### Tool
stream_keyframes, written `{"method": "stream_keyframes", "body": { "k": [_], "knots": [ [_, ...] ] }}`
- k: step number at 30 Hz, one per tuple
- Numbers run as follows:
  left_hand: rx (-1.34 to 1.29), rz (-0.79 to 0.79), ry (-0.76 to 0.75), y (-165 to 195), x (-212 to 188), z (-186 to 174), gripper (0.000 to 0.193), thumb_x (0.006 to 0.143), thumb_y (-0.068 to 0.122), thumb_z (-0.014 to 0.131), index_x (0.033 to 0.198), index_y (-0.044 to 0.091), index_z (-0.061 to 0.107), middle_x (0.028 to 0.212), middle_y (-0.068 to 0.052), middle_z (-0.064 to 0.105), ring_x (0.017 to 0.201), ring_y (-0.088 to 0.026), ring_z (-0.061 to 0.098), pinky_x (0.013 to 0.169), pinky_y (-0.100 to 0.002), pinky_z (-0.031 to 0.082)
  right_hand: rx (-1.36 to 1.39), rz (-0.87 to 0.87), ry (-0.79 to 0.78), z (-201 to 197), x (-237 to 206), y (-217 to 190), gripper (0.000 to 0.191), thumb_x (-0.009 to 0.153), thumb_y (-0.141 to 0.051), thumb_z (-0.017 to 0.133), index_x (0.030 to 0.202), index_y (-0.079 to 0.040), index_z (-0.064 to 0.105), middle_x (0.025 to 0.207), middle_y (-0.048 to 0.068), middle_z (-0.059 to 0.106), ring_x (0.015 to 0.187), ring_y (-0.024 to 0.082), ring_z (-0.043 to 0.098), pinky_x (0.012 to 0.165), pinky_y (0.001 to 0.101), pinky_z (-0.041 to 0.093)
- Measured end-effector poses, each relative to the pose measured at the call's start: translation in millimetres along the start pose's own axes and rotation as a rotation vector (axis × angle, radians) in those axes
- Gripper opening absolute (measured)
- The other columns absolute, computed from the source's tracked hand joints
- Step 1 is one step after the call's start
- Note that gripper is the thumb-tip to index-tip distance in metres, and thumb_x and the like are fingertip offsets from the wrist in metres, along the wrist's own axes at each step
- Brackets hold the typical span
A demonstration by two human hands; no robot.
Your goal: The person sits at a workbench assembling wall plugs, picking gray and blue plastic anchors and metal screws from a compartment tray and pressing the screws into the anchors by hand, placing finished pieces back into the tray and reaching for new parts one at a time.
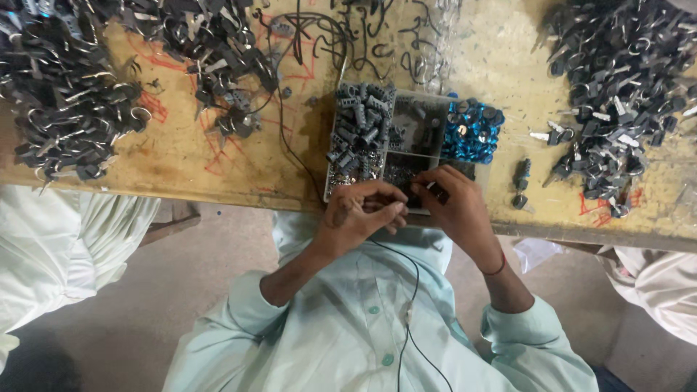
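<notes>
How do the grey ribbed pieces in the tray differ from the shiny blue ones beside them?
The grey ribbed cylinder pieces are dull, elongated and heaped in the left compartment; the shiny blue round caps are glossy, flat-looking discs in the right one. Both fill the same clear divided tray as loose small parts.

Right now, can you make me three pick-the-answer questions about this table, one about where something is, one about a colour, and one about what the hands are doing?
1. Where do the shiny round caps lie?
A. in the tray's right compartment
B. on the floor
C. in a pocket

2. What colour are those caps?
A. red
B. blue
C. yellow

3. How are the two hands?
A. flat, apart
B. together over the tray's near edge
C. behind the back

Answers:
1 A: the caps fill the right part of the tray.
2 B: they shine blue.
3 B: left hand and right hand meet there, pinching something small.
</notes>
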State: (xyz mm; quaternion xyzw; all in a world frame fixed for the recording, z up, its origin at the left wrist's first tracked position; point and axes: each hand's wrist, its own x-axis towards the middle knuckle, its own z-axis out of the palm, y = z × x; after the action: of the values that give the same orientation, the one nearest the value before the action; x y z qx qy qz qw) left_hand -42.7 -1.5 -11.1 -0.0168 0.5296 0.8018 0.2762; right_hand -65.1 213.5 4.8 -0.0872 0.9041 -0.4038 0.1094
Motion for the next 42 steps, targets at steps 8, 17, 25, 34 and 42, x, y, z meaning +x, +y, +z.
{"method": "stream_keyframes", "body": {
  "k": [8, 17, 25, 34, 42],
  "knots": [
    [0.116, 0.158, 0.085, -9, 10, 14, 0.018, 0.105, 0.008, 0.063, 0.118, -0.002, 0.068, 0.099, -0.007, 0.074, 0.086, -0.010, 0.072, 0.076, -0.026, 0.064, 0.749, 0.186, -0.164, -3, -13, 24, 0.011, 0.108, -0.008, 0.055, 0.111, 0.002, 0.053, 0.095, 0.006, 0.067, 0.081, 0.011, 0.068, 0.071, 0.0264, 0.058],
    [0.214, 0.194, 0.178, -11, 9, 15, 0.018, 0.103, 0.009, 0.065, 0.116, -0.001, 0.070, 0.098, -0.006, 0.075, 0.082, -0.008, 0.071, 0.074, -0.025, 0.063, -0.385, -0.178, -0.063, 1, -4, -12, 0.016, 0.091, -0.011, 0.072, 0.104, -0.007, 0.063, 0.098, 0.015, 0.063, 0.081, 0.035, 0.068, 0.064, 0.0449, 0.052],
    [0.200, 0.247, 0.147, -12, 4, 8, 0.014, 0.103, 0.005, 0.066, 0.115, -0.001, 0.071, 0.099, -0.007, 0.074, 0.085, -0.009, 0.072, 0.075, -0.025, 0.062, -0.089, -0.186, -0.088, -12, -1, -6, 0.012, 0.098, -0.012, 0.071, 0.107, -0.010, 0.065, 0.099, 0.010, 0.062, 0.081, 0.028, 0.063, 0.067, 0.0384, 0.049],
    [0.188, 0.313, 0.135, -8, 5, 21, 0.016, 0.101, 0.007, 0.069, 0.116, 0.002, 0.074, 0.097, -0.008, 0.077, 0.079, -0.012, 0.076, 0.069, -0.024, 0.063, 1.084, 0.165, -0.230, 8, -30, 10, 0.021, 0.112, -0.024, 0.057, 0.116, -0.004, 0.059, 0.098, 0.001, 0.064, 0.077, 0.004, 0.054, 0.065, 0.0192, 0.043],
    [0.219, 0.410, 0.106, 7, 0, 27, 0.019, 0.102, 0.006, 0.068, 0.120, 0.002, 0.073, 0.100, -0.009, 0.077, 0.081, -0.014, 0.076, 0.072, -0.025, 0.063, 1.346, 0.242, -0.222, 8, -31, -4, 0.021, 0.105, -0.024, 0.056, 0.112, -0.004, 0.058, 0.104, 0.001, 0.062, 0.093, 0.010, 0.061, 0.080, 0.0245, 0.052]
  ]
}}
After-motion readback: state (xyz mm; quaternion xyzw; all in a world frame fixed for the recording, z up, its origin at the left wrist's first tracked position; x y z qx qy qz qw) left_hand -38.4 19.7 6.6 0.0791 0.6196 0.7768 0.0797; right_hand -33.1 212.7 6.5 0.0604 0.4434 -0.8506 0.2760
